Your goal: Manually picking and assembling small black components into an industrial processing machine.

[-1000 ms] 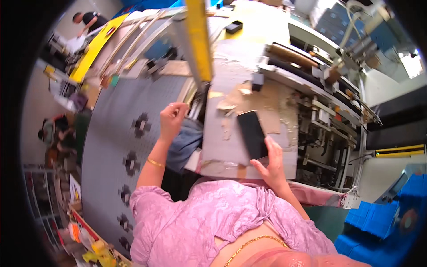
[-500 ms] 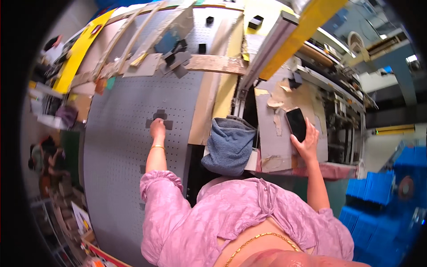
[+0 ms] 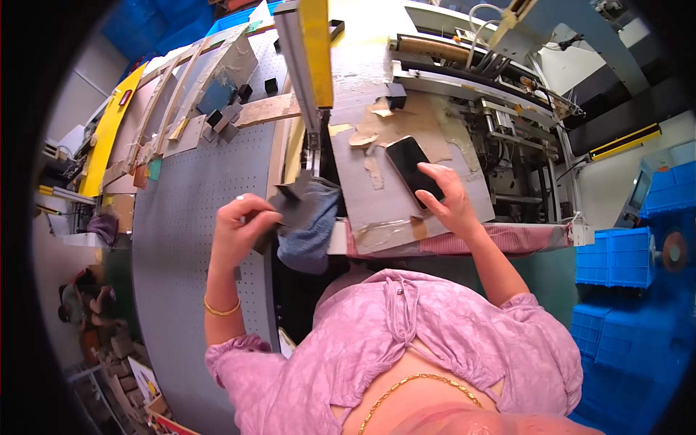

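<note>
My left hand [image 3: 243, 228] pinches a dark grey cross-shaped card blank [image 3: 296, 212] by its left end, thumb and fingers closed on it. The blank is raised over the inner edge of the perforated grey table and covers part of a blue towel [image 3: 306, 250]. On the card-covered board to the right lies a smartphone [image 3: 407, 161] with a dark screen. My right hand [image 3: 451, 201] rests at its lower right side, thumb and fingers apart, fingertips over the screen edge.
The perforated table [image 3: 185, 239] spreads along the left, with small black boxes [image 3: 271, 85] and wooden strips [image 3: 268, 110] at its far end. A yellow-and-silver post [image 3: 304, 80] rises between table and board. Machine rollers [image 3: 500, 94] stand at the right, blue crates [image 3: 615, 257] beyond.
My left hand has lifted the dark card blank off the table and carried it right, toward the towel. My right hand's fingers have shifted onto the phone's screen edge. The view has turned right.
</note>
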{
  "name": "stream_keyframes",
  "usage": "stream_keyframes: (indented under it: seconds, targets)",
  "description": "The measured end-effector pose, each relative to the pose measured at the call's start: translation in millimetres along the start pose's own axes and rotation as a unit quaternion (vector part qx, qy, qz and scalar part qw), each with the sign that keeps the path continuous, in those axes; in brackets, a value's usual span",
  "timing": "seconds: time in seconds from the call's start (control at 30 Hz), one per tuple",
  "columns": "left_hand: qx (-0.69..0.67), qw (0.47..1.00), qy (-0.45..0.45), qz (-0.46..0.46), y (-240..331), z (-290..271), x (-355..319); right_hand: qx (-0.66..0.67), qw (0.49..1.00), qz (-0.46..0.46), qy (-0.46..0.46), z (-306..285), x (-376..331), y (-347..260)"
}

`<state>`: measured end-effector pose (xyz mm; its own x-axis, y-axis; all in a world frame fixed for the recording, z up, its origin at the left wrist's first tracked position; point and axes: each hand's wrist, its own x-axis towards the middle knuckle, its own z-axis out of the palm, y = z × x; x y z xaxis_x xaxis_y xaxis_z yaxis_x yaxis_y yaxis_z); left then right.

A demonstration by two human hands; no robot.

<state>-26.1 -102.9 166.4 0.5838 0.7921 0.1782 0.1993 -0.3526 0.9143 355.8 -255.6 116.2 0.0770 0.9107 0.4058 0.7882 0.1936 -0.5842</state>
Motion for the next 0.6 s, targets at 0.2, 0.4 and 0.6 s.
stream_keyframes:
  seconds: [0.2,0.4,0.6]
  targets:
    - [0.173,0.952,-0.172,0.187,113,128,25,0.177,0.974,-0.130,-0.057,-46,-20,-14]
    - [0.129,0.945,-0.197,0.229,142,212,68,0.238,0.960,-0.099,-0.111,-92,-49,31]
    - [0.055,0.929,-0.337,0.142,159,254,130,0.373,0.922,0.019,-0.104,-136,-40,75]
